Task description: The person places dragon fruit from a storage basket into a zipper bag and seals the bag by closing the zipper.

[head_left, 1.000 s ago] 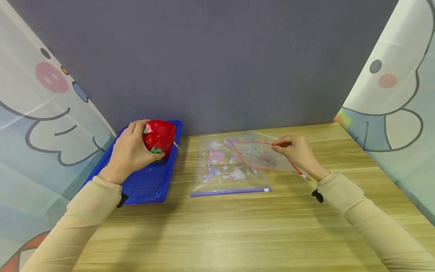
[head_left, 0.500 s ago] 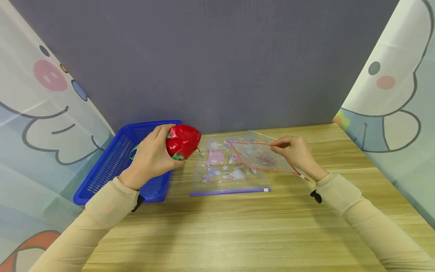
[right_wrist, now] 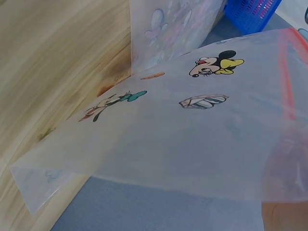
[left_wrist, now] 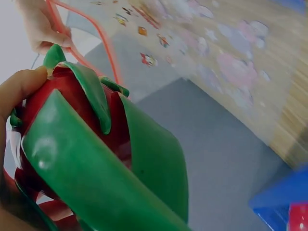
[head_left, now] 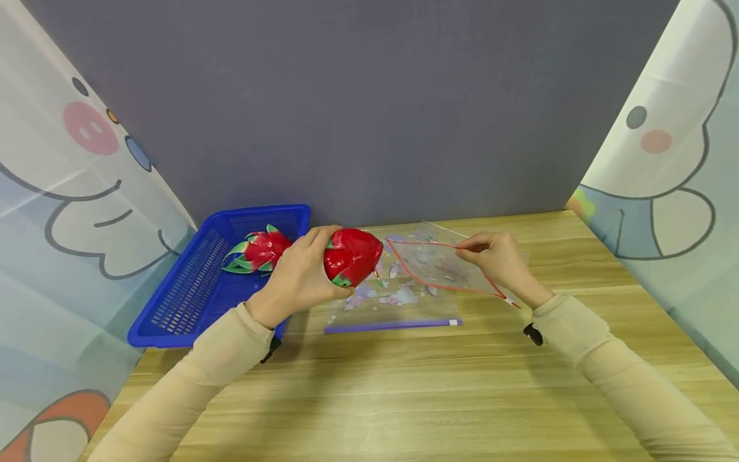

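In the head view my left hand grips a glossy red dragon fruit with green scales, held above the left part of a printed bag. The left wrist view shows its long green leaves close up. My right hand pinches the rim of a clear zip bag with a red edge, its mouth spread apart. Cartoon prints on this bag fill the right wrist view. Beneath lies a second clear bag with a purple zip, flat on the table. The fruit's tip is near the red rim's left corner.
A blue basket stands at the left, holding another dragon fruit with green leaves. A grey panel rises behind the wooden table. Cartoon-printed curtains flank both sides.
My left hand has carried the dragon fruit out from over the basket, rightward toward the red-edged bag. The other fruit in the basket has come into view. My right hand has barely moved.
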{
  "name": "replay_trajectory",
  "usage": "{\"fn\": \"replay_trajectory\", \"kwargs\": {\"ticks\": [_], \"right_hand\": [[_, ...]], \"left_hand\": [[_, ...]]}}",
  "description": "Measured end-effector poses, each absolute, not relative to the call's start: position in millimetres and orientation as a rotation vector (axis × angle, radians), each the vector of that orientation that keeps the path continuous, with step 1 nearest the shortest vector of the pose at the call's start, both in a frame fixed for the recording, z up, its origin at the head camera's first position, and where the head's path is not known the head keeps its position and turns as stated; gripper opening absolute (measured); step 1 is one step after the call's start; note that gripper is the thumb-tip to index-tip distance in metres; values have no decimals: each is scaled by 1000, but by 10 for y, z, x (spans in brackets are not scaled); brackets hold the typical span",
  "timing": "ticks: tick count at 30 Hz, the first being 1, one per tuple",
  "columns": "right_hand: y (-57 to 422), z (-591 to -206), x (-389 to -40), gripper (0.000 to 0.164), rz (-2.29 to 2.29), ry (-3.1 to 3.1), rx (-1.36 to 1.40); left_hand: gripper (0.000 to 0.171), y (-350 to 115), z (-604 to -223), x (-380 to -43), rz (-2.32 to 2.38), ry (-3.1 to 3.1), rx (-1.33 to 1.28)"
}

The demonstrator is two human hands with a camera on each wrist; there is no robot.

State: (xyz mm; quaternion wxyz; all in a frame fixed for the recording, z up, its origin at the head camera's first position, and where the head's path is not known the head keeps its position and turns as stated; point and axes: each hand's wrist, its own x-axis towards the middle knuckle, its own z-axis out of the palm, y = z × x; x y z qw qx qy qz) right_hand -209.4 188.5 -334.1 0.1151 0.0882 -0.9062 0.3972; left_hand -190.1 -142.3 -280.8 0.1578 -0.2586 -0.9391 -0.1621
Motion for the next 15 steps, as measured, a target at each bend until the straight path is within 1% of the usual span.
{"fn": "replay_trajectory", "kwargs": {"ticks": [15], "right_hand": [[1801,-3362,-2094,13,1167,-2666,294]], "left_hand": [[90,-1055,-2975,-1915,-569,-2718,-800]]}}
